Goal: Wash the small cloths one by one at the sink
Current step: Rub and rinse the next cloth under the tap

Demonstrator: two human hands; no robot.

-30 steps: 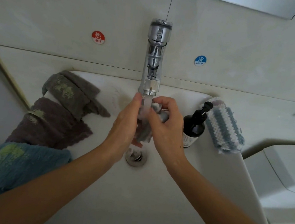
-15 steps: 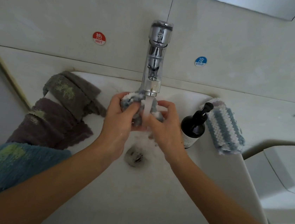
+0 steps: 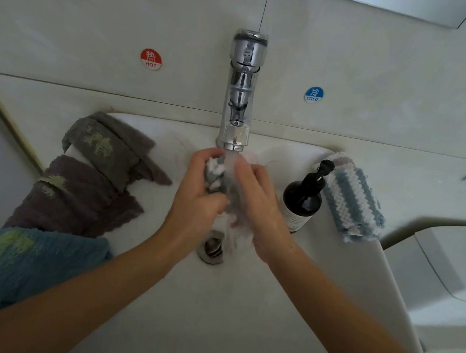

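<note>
Water running from chrome faucet (image 3: 238,113) straight down between both hands, over bunched grey-and-white striped cloth (image 3: 215,174). Left hand (image 3: 198,198) curling round the cloth's left side, fingers wrapping over its top edge. Right hand (image 3: 257,205) pressing in from the other side, fingers bent against the wet bundle, thumb partly blurred by the stream. Both hands gripping the one cloth, held above the sink (image 3: 240,307) basin, just beyond the drain (image 3: 211,251), which is sitting directly nearer than the hands.

Lying out past the left hand, draped over the sink's rim: grey-green cloth (image 3: 104,147) farthest, dark brownish cloth (image 3: 78,199) touching it on the near side, blue cloth (image 3: 18,265) nearest, beside the left forearm. Pale green smears showing on all three.

Standing just outside the right hand: dark pump bottle (image 3: 302,198), upright on the sink edge. Resting beyond the bottle, touching or nearly touching it: blue-and-white striped cloth (image 3: 351,198), folded on the counter (image 3: 417,180).

Sitting on the wall beyond the hands: red HOT sticker (image 3: 151,59) to the left-hand side of the faucet, blue COLD sticker (image 3: 313,94) to the right-hand side.
</note>
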